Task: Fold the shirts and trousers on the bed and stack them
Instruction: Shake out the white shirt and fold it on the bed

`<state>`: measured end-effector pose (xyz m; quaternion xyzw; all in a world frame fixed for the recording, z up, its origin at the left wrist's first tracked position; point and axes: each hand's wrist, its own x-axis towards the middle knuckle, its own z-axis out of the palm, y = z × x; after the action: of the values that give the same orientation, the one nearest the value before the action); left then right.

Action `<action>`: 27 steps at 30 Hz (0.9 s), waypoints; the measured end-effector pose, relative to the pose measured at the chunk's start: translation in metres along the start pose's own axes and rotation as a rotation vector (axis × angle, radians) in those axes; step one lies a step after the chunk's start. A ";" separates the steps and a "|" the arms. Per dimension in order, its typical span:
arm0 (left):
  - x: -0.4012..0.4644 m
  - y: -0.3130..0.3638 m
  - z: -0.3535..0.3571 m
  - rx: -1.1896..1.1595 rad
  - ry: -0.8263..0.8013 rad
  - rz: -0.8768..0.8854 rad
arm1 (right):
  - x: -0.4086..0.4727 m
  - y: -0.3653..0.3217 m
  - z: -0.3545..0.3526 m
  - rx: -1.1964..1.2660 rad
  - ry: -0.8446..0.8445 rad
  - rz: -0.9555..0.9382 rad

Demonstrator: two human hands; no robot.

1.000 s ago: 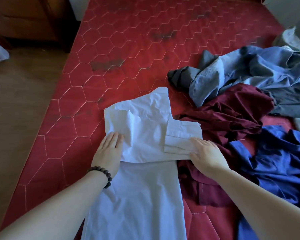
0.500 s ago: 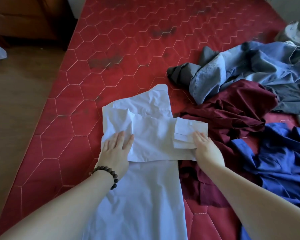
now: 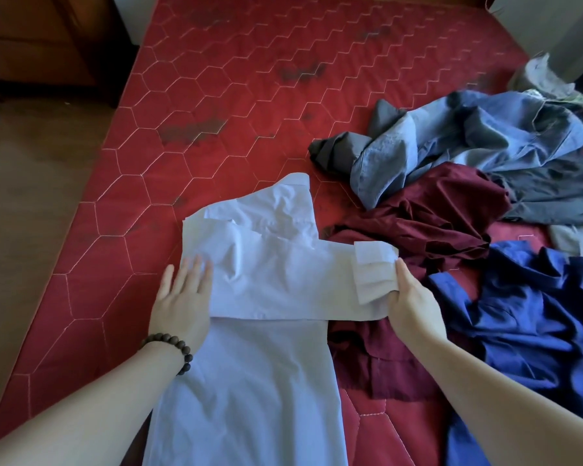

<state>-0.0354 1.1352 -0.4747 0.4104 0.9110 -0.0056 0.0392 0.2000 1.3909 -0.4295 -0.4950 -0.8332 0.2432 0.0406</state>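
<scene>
I am watching a white shirt [image 3: 266, 284] lying along the near left part of the red quilted bed [image 3: 216, 95], its body running toward the near edge and its sleeves folded across the chest. My left hand [image 3: 182, 297] is pressing flat on the shirt's left side, fingers straight and together, a dark bead bracelet [image 3: 172, 348] sitting at the wrist. My right hand [image 3: 411, 301] is pinching the sleeve cuffs [image 3: 374, 270], thumb on top, where they are overhanging the shirt's right side. Unfolded clothes are lying heaped along the bed's right edge: a maroon garment [image 3: 435, 223] just beside the cuffs, a dark blue garment [image 3: 525, 314] nearer, a light blue shirt [image 3: 451, 142] and grey clothing [image 3: 552, 193] farther back. Bare floor [image 3: 31, 196] is showing past the left edge.
</scene>
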 end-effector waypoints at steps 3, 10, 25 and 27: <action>0.008 0.014 0.003 -0.006 -0.129 0.210 | -0.001 0.000 0.007 -0.144 -0.031 -0.015; 0.018 0.082 -0.033 -0.772 -0.289 0.064 | -0.002 -0.027 0.002 -0.025 0.112 -0.261; 0.042 0.020 -0.036 -1.289 -0.117 -0.701 | -0.017 -0.063 0.059 -0.385 -0.109 -0.582; 0.035 0.006 -0.022 -1.089 -0.192 -0.663 | -0.015 -0.058 0.064 -0.443 -0.196 -0.543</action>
<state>-0.0558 1.1660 -0.4552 0.0260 0.8543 0.4091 0.3197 0.1410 1.3315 -0.4572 -0.2269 -0.9666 0.0837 -0.0847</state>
